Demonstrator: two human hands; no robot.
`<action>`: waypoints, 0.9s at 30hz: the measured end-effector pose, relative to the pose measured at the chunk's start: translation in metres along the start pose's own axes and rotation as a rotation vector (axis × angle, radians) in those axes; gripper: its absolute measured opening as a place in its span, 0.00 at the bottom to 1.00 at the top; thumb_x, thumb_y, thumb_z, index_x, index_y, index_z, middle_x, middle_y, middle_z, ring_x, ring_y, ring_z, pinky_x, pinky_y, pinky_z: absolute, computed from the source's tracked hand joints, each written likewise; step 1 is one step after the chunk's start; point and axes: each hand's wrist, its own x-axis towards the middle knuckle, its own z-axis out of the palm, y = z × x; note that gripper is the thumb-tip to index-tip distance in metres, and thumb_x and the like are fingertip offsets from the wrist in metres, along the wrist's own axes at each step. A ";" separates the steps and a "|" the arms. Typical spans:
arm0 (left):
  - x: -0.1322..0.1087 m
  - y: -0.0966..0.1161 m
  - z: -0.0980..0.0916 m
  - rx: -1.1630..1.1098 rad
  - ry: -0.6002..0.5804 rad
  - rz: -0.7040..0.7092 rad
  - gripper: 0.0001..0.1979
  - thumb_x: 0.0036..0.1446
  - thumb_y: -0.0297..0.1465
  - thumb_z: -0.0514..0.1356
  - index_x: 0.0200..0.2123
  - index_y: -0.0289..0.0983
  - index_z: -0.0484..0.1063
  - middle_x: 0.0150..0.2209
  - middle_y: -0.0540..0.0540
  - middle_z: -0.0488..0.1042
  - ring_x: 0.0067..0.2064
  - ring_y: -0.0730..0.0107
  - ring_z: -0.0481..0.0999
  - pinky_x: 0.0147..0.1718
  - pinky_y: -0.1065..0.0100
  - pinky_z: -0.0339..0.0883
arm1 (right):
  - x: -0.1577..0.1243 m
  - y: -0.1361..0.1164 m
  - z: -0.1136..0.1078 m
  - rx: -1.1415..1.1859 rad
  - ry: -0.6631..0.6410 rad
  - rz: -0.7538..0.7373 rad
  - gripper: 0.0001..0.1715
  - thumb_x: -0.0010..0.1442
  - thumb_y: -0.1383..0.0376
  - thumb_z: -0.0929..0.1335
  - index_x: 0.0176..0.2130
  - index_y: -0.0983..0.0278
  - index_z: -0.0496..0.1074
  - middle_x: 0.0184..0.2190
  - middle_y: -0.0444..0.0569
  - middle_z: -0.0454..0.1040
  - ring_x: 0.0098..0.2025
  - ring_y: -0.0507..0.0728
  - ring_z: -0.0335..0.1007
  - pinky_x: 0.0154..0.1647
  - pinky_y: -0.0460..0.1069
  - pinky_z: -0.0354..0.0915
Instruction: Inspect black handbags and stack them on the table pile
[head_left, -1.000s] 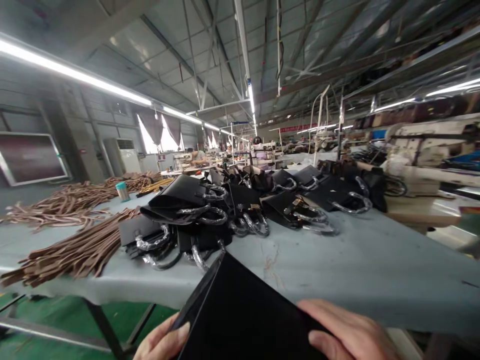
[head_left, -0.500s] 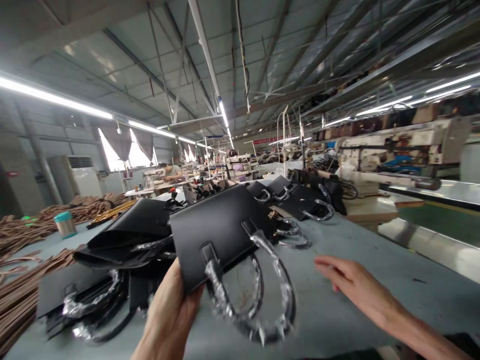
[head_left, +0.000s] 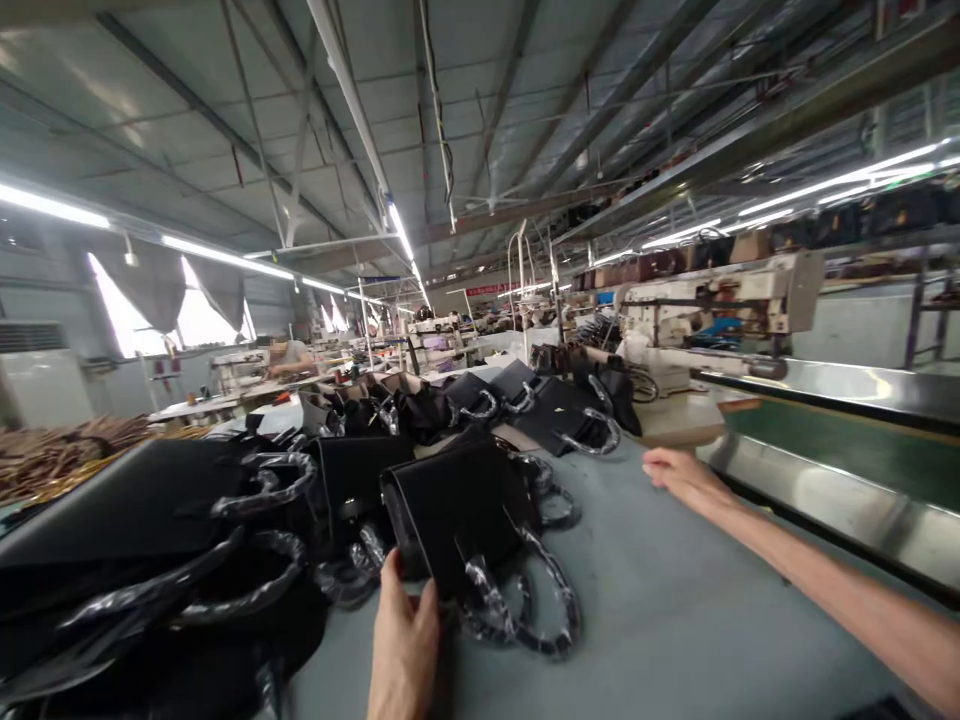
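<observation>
My left hand (head_left: 403, 628) grips the near edge of a black leather handbag (head_left: 457, 510) whose two handles are wrapped in clear plastic; the bag rests tilted against other bags on the grey table (head_left: 675, 620). My right hand (head_left: 679, 472) stretches out far over the table's right side with its fingers loosely extended and nothing in them. It hovers close to a group of black handbags (head_left: 570, 410) farther back. A heap of similar black bags (head_left: 150, 540) lies to the left of my left hand.
Brown leather straps (head_left: 60, 460) are piled at the far left. A sewing machine (head_left: 712, 310) stands on a bench at the right, beside a metal conveyor rail (head_left: 825, 500). More workstations fill the hall behind.
My left hand has lowered the bag from mid-air onto the table among the other bags. My right hand has reached farther forward and to the right. The view has shifted right.
</observation>
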 end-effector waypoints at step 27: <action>-0.026 0.018 0.009 0.601 -0.297 1.265 0.10 0.57 0.25 0.51 0.41 0.35 0.68 0.40 0.46 0.72 0.32 0.76 0.74 0.30 0.77 0.64 | -0.237 0.082 -0.039 -0.888 0.293 0.304 0.20 0.62 0.59 0.59 0.48 0.70 0.64 0.43 0.60 0.71 0.42 0.66 0.68 0.37 0.56 0.62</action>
